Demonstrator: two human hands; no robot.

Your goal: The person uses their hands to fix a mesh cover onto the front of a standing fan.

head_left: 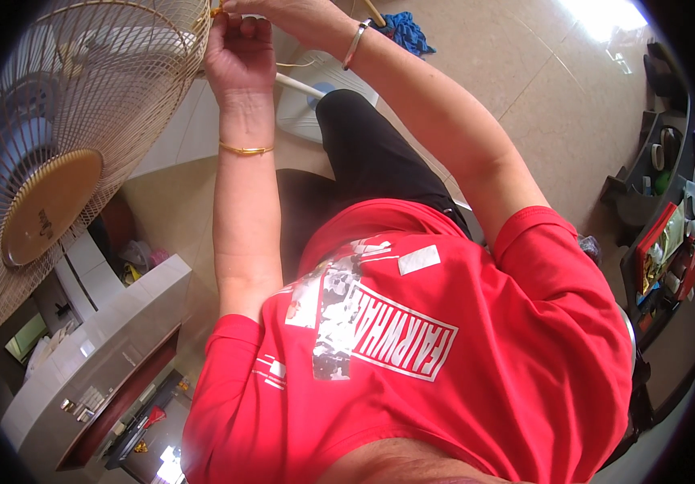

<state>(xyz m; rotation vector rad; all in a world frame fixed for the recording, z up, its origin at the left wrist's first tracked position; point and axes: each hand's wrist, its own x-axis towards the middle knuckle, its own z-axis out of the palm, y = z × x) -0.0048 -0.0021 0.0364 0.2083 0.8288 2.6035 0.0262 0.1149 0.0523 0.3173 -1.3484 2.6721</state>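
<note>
At the top, my left hand (238,52) is raised palm up beside the rim of a beige wire fan guard (113,97), its fingers curled round something too small to make out. My right hand (287,16) meets it from the right, fingertips pinched near a small yellow-orange piece (217,10) at the guard's edge; what they grip is partly hidden. A round tan hub cap (50,206) sits at the middle of the guard.
A white fan stand (303,121) is on the tiled floor (525,64) by my knee, with blue cloth (404,36) behind it. Dark shelving holding assorted items (662,185) runs along the right. A tiled half-wall (105,339) stands at lower left.
</note>
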